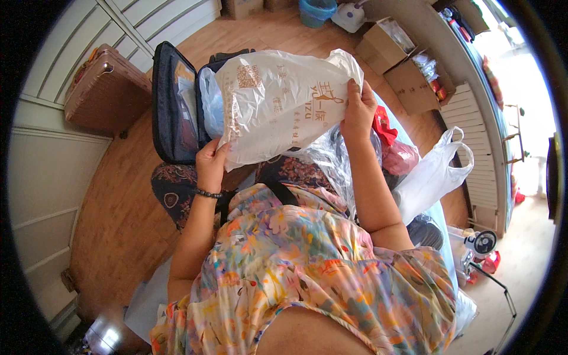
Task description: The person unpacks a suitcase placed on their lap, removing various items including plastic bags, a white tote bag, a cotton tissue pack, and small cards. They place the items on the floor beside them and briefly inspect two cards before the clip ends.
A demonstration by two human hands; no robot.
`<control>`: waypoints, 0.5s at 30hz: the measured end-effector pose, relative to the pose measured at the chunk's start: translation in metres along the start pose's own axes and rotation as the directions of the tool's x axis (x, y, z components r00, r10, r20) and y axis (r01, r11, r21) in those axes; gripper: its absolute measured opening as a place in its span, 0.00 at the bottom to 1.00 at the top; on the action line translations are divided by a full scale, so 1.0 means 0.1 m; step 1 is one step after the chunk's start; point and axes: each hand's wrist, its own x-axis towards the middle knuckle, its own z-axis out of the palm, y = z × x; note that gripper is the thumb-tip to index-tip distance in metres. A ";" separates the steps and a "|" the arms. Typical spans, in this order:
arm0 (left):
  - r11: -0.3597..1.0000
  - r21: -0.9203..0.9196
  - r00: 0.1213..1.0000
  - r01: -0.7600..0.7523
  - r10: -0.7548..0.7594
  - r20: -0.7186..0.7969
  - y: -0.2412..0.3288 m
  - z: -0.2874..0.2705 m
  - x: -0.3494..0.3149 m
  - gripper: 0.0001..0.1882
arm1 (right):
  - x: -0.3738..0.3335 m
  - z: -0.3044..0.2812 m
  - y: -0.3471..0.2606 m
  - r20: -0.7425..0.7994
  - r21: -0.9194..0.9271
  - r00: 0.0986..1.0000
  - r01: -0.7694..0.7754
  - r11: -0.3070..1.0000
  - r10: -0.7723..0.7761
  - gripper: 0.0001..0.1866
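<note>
A white plastic bag [278, 112] with brown printing is stretched sideways in front of me between both hands. My left hand [211, 164] pinches its lower left edge. At the far right end, my right hand [358, 111] grips a gathered corner, thumb on top. Behind the bag's left side stands an open dark suitcase [170, 102], its lid pocket facing me. A light blue plastic-wrapped bundle [211, 102] sits inside it, partly covered by the bag. Clear plastic wrapping [331, 163] lies just below the bag, next to my right forearm.
To the right are a red bag [384, 125], a pink bag [400, 157] and a white carrier bag [431, 174] on a light blue surface. Open cardboard boxes [411, 89] stand beyond. A brown suitcase [107, 89] is at left; a blue bucket [316, 12] is at the back.
</note>
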 end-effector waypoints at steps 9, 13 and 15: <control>0.896 -0.432 0.868 0.103 0.131 0.480 0.12 0.03 0.27 0.30 | -0.11 0.13 -0.19 0.104 -0.101 0.988 -0.102 0.990 0.112 0.12; 0.952 -0.305 0.999 -0.013 0.028 0.046 0.32 0.25 0.46 0.17 | -0.18 0.13 -0.09 0.152 -0.215 0.986 -0.028 0.976 0.062 0.10; 0.964 -0.227 0.977 -0.135 0.091 -0.193 0.28 0.21 0.55 0.13 | -0.16 0.11 -0.16 0.123 -0.202 0.989 -0.057 0.978 0.084 0.09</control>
